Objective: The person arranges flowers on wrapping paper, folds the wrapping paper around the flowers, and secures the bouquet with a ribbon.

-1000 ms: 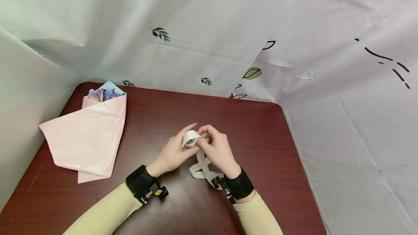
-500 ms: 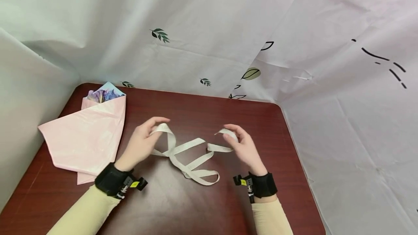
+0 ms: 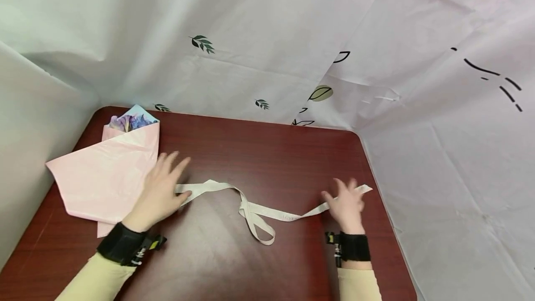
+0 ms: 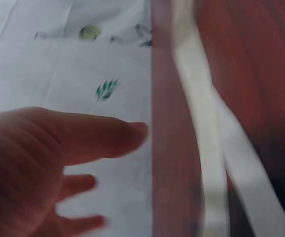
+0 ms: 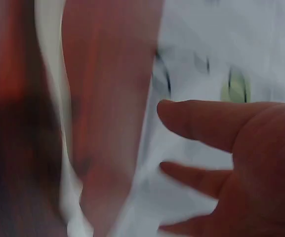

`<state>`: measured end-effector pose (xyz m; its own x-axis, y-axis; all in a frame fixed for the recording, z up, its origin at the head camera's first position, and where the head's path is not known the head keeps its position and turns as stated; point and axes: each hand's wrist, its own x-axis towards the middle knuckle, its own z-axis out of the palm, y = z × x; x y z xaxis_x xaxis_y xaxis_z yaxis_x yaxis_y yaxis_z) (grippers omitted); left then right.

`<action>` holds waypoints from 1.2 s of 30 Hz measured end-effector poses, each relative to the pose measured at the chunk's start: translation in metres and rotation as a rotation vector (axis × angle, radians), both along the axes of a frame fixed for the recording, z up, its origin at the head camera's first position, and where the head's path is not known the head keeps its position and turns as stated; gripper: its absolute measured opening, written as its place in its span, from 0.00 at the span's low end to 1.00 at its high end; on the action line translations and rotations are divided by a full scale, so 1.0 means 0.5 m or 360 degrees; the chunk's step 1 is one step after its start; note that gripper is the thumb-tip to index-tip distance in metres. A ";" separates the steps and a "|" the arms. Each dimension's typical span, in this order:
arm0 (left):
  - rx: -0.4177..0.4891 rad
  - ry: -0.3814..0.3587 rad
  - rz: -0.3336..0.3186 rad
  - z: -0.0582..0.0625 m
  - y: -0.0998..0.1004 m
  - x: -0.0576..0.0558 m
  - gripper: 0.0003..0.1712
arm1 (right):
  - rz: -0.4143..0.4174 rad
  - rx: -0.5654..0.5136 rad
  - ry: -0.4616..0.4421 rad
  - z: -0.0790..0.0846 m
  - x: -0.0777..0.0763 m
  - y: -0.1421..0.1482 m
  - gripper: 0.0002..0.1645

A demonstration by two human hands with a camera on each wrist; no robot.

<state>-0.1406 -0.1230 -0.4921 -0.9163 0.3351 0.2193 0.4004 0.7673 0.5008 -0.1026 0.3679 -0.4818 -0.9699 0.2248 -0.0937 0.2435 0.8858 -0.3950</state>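
A long cream ribbon [image 3: 271,214] with faint lettering stretches across the table in the head view, with a loop near its middle. My left hand [image 3: 158,190] is over the ribbon's left part, fingers spread. At the far right my right hand [image 3: 346,206] hovers over the other end, whose tip shows past the fingers. In the left wrist view the ribbon [image 4: 201,103] passes apart from the thumb [image 4: 102,136]. The right wrist view shows spread fingers with the ribbon [image 5: 58,98] off to one side, blurred.
A pink paper flower wrap [image 3: 104,175] with purple and blue printed blooms lies on the left of the dark red table [image 3: 251,152], partly behind my left hand. White curtains [image 3: 251,36] with leaf prints enclose the table at the back and sides.
My hands have drawn apart, left hand to the left and right hand to the right. Both have let go of the ribbon, which went from a bunched heap to a long line.
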 end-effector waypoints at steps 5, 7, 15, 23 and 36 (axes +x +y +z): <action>0.0072 0.0157 -0.0301 -0.052 0.119 -0.003 0.42 | 0.0851 -0.0159 0.0041 -0.043 -0.012 -0.130 0.30; 0.0047 0.0204 -0.0349 -0.080 0.159 -0.006 0.36 | 0.0998 -0.0163 0.0001 -0.055 -0.014 -0.169 0.28; -0.0165 0.0240 -0.0195 -0.130 0.211 -0.028 0.08 | 0.0878 0.0022 0.0135 -0.085 -0.011 -0.190 0.14; 0.0187 0.0130 -0.0216 -0.086 0.174 -0.040 0.07 | 0.0455 -0.0220 0.0029 -0.065 0.002 -0.043 0.05; 0.0221 -0.0382 -0.0173 -0.041 0.031 -0.060 0.08 | 0.0054 -0.0175 -0.0184 -0.025 0.040 0.170 0.21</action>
